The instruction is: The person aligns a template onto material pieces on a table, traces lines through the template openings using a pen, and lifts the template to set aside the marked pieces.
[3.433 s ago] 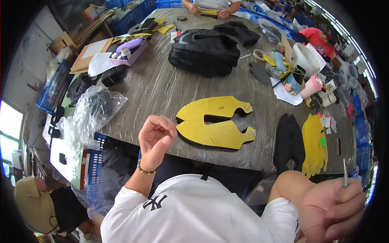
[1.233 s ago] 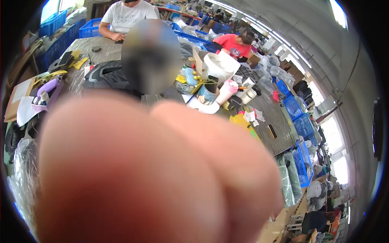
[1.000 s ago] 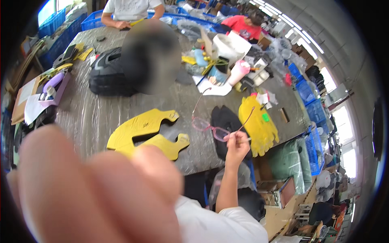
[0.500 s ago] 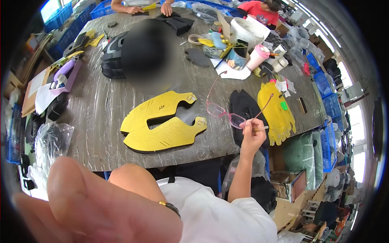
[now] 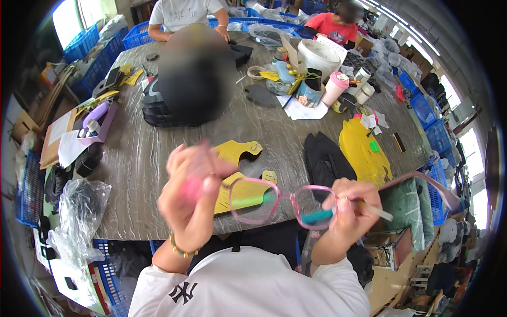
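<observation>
Pink-rimmed eyeglasses [image 5: 285, 196] are held up in front of my chest, above the table's near edge. My right hand [image 5: 351, 214] is closed on their right rim and also grips a slim, pale stick-like tool [image 5: 377, 211], perhaps a pen. My left hand [image 5: 191, 193], blurred by motion, is closed at the left side of the frame, around the temple arm. Behind the glasses lie yellow shoe-upper-shaped pieces [image 5: 237, 150], partly hidden by my left hand and the lenses. Black cut pieces [image 5: 321, 153] and a yellow stack [image 5: 359, 148] lie farther right.
The dark table [image 5: 132, 174] carries a white bucket [image 5: 319, 55], a pink cup [image 5: 335, 89] and a purple box [image 5: 103, 124]. A black stack [image 5: 158, 105] lies partly behind a blurred patch. Two people sit across the table. Blue baskets [image 5: 82, 45] line the sides.
My left hand has swung from close before the camera to the left side of the eyeglasses. The eyeglasses have moved nearer and left with my right hand. The view has tilted up slightly.
</observation>
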`<state>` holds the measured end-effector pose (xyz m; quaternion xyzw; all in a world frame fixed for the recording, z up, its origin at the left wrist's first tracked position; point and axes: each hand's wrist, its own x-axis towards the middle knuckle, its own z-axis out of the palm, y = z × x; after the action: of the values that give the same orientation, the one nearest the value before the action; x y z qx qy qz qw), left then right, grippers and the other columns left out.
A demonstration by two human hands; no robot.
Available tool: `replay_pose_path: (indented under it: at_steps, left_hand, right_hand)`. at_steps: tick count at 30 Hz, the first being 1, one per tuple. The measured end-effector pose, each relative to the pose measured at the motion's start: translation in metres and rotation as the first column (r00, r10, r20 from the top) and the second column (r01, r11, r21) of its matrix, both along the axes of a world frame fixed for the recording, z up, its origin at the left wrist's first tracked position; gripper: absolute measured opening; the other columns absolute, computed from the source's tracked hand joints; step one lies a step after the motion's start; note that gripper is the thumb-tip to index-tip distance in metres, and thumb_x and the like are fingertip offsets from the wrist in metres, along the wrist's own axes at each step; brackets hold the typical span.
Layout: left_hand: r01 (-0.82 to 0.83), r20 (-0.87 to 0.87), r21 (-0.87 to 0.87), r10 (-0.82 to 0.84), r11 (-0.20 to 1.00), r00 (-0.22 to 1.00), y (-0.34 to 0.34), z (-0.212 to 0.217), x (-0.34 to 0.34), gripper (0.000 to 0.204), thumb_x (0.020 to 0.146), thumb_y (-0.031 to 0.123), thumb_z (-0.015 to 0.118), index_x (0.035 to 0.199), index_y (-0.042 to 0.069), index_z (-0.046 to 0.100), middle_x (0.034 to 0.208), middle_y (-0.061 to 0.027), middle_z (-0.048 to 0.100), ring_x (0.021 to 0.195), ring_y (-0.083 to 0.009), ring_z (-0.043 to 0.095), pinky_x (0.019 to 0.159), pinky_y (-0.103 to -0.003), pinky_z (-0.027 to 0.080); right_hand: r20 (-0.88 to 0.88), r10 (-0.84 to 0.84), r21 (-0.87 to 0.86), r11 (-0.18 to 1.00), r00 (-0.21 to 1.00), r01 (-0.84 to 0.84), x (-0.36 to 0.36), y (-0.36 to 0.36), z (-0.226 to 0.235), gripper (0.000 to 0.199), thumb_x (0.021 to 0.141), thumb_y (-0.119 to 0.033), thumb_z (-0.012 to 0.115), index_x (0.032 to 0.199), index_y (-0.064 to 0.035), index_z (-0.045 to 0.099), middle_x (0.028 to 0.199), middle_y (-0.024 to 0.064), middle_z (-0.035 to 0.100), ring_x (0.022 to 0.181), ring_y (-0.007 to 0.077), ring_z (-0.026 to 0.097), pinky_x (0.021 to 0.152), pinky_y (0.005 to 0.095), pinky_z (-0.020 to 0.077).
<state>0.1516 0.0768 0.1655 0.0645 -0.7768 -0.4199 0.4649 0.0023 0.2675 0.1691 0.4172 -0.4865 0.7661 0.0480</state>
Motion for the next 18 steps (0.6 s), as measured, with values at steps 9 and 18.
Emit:
replay_pose_path:
  at_steps: [9,18]
  left_hand:
    - [-0.172,-0.470,-0.060,0.124,0.983,0.874,0.027,0.024,0.044,0.025,0.099,0.032,0.050,0.075,0.023,0.052,0.071,0.0106,0.062,0.093,-0.0142,0.050,0.108,-0.043,0.024]
    - [-0.156,-0.696,0.114,0.190,0.981,0.693,0.028,0.026,0.015,0.022,0.089,0.019,0.064,0.074,0.025,0.049,0.072,0.0099,0.054,0.083,-0.0119,0.049,0.099,-0.039,0.032]
  right_hand:
    - [-0.322,0.355,-0.002,0.927,0.878,-0.376,0.017,-0.001,0.042,0.024,0.076,0.008,0.063,0.096,0.0011,0.051,0.074,0.0114,0.065,0.054,0.0130,0.054,0.043,0.0240,0.0323]
    - [-0.473,0.288,-0.066,0.931,0.832,-0.360,0.013,-0.021,0.031,0.024,0.085,-0.003,0.062,0.103,-0.0038,0.045,0.081,0.0083,0.063,0.055,0.0134,0.050,0.047,0.0254,0.0316]
